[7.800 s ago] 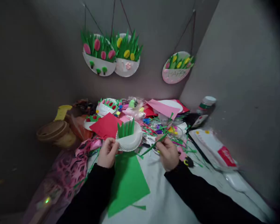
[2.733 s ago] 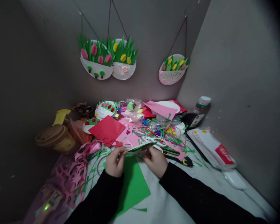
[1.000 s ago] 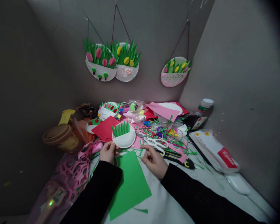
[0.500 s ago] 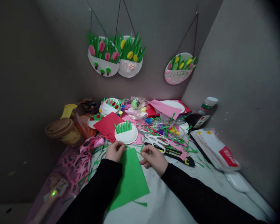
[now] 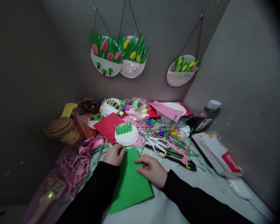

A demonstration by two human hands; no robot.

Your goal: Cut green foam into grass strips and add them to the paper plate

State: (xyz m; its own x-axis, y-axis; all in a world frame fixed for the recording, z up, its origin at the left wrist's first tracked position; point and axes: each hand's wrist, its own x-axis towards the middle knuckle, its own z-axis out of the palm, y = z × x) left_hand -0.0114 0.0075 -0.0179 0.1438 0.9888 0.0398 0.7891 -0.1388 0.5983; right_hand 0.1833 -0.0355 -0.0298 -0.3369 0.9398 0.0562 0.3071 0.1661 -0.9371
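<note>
A green paper sheet [image 5: 130,183] lies on the white table in front of me. My left hand [image 5: 114,155] grips its upper left edge with curled fingers. My right hand [image 5: 151,169] rests on the sheet's right side, fingers curled over its edge. Just beyond the sheet lies a white paper plate [image 5: 126,137] with green paper grass blades stuck on it, free of both hands. White-handled scissors [image 5: 157,144] lie to the right of the plate.
A red sheet [image 5: 106,126], pink paper, green scraps and small decorations litter the back of the table. A black-and-yellow cutter [image 5: 177,157] lies right of the scissors. A glue bottle [image 5: 206,113] and a plastic packet [image 5: 220,154] sit by the right wall. Finished plates [image 5: 118,56] hang above.
My left hand has set the grass plate down on the table and let go. Both hands have come back onto the green sheet, which has shifted slightly.
</note>
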